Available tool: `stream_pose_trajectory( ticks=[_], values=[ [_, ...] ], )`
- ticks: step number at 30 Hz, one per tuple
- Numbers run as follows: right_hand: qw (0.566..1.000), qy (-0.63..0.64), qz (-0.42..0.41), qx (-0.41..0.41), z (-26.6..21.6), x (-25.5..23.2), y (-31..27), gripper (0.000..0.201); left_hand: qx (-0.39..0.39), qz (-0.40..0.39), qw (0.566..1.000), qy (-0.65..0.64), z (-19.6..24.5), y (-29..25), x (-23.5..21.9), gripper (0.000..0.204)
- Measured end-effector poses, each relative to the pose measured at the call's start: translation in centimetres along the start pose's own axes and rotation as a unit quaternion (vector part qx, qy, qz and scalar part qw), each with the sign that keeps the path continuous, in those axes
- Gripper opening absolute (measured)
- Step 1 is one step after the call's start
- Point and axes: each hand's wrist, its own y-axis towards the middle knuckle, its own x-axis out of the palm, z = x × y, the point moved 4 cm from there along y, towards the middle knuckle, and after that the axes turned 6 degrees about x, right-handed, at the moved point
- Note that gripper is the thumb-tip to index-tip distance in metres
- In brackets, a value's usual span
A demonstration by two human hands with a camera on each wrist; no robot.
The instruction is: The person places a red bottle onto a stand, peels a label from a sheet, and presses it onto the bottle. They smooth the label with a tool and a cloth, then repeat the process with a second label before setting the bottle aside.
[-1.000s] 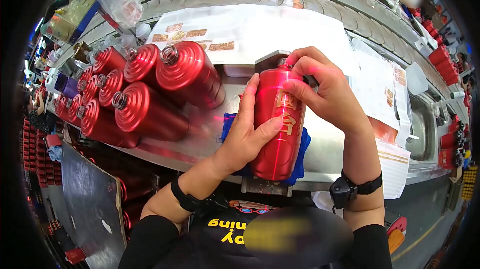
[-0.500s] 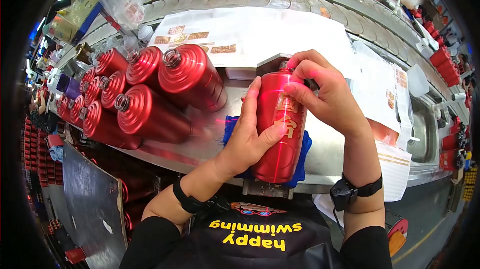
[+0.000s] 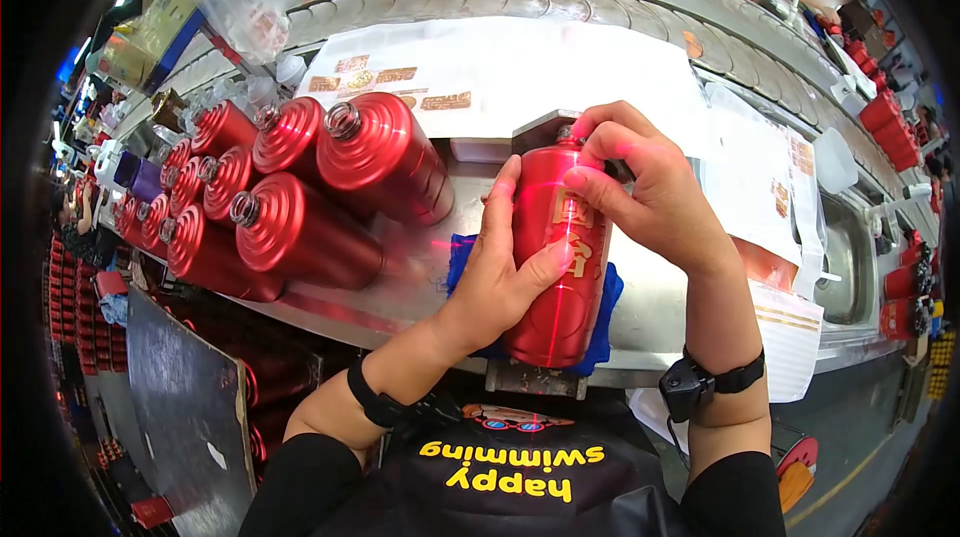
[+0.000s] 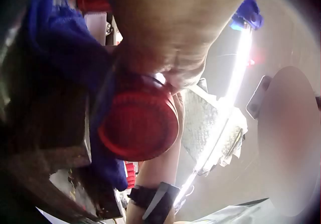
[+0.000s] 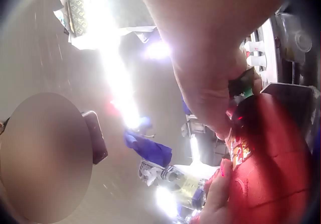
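Observation:
A red bottle (image 3: pixel 545 312) lies tilted on a blue cloth (image 3: pixel 606 312), its neck pointing away from the person. The left hand (image 3: pixel 500 277) grips its left side, thumb across the front beside raised gold characters (image 3: pixel 579 257). The right hand (image 3: pixel 650 192) is bent over the bottle's upper right, thumb and fingertips at the upper end of the gold lettering. Red laser lines cross the bottle. In the left wrist view the round bottle base (image 4: pixel 140 126) shows below the left hand (image 4: pixel 170 33). The right wrist view shows the right hand (image 5: pixel 215 78) above the gold lettering (image 5: pixel 241 153).
Several red bottles (image 3: pixel 310 232) stand at the left. White sheets with gold labels (image 3: pixel 445 100) lie behind and right. A conveyor (image 3: pixel 500 3) carries white and yellow cups past the far side. At the right is a metal sink (image 3: pixel 848 262); a dark board (image 3: pixel 190 392) leans lower left.
The head view has shifted slightly, and more of the shirt print shows. Both hands stay at the bottle, with the left thumb a little farther over its front.

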Motion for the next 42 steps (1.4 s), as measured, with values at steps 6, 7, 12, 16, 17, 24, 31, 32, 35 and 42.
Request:
stream_pose_trajectory(
  ticks=[6, 7, 12, 16, 17, 24, 31, 32, 35, 42],
  values=[
    [0.999, -0.037, 0.034, -0.011, -0.1, -0.2, 0.0, 0.009, 0.008, -0.006, 0.999, 0.03, 0.2, 0.1, -0.1, 0.09],
    [0.997, -0.048, 0.052, -0.011, 0.0, -0.3, -0.1, 0.008, 0.005, -0.005, 1.0, 0.022, 0.3, 0.1, 0.0, 0.09],
    [0.985, -0.027, 0.167, 0.037, 0.4, -1.1, -3.9, 0.029, -0.017, 0.004, 0.999, -0.038, 1.2, 0.2, 0.4, 0.086],
    [0.99, -0.081, 0.105, -0.04, -0.3, 1.1, -8.1, 0.047, 0.026, 0.021, 0.999, 0.018, -0.9, 0.3, -0.6, 0.082],
    [0.99, -0.104, 0.088, -0.037, -0.3, 1.4, -8.7, 0.05, 0.006, 0.025, 1.0, -0.015, -0.7, 0.5, -0.6, 0.082],
    [0.989, -0.105, 0.098, -0.035, 0.4, 2.7, -10.3, 0.054, -0.048, 0.03, 0.997, -0.058, -0.2, 1.6, -0.7, 0.08],
    [0.989, -0.088, 0.11, -0.043, 0.6, 2.7, -10.0, 0.058, -0.091, 0.051, 0.987, -0.121, 0.0, 2.1, -0.6, 0.085],
    [0.989, -0.087, 0.108, -0.045, 0.6, 2.8, -9.9, 0.059, -0.07, 0.046, 0.994, -0.064, -0.2, 2.1, -0.7, 0.086],
    [0.989, -0.088, 0.106, -0.046, 0.7, 2.9, -9.6, 0.059, -0.032, 0.033, 0.998, 0.033, -0.8, 2.3, -0.9, 0.088],
    [0.991, -0.065, 0.112, -0.027, 0.8, 2.6, -9.5, 0.057, -0.051, 0.039, 0.998, -0.018, -0.5, 2.3, -0.9, 0.09]
  ],
)
